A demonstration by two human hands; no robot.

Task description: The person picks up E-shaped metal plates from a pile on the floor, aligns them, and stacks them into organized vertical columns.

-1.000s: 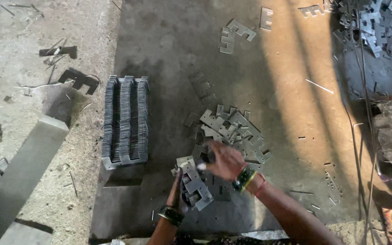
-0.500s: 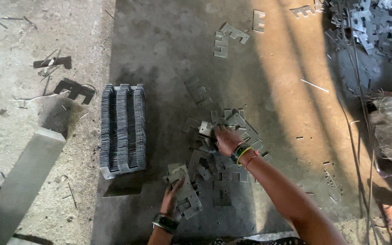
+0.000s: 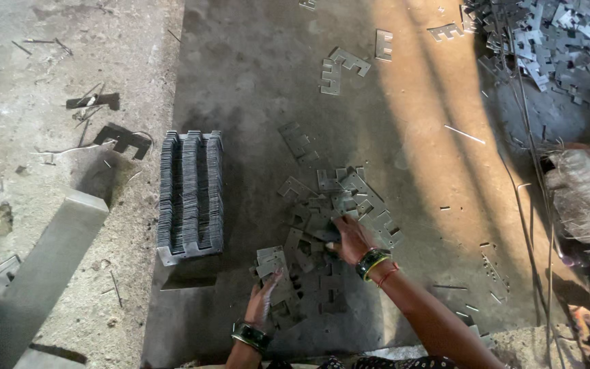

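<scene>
Nearest us, our left hand lies flat and open on a small sheaf of E-shaped metal plates, pinning rather than gripping them. Our right hand closes its fingertips on one plate in the loose heap of plates on the concrete floor. These look thin, stiff, sharp-edged, best pinched by an outer edge. Beyond, a packed stack of plates stands on edge; no container shows.
</scene>
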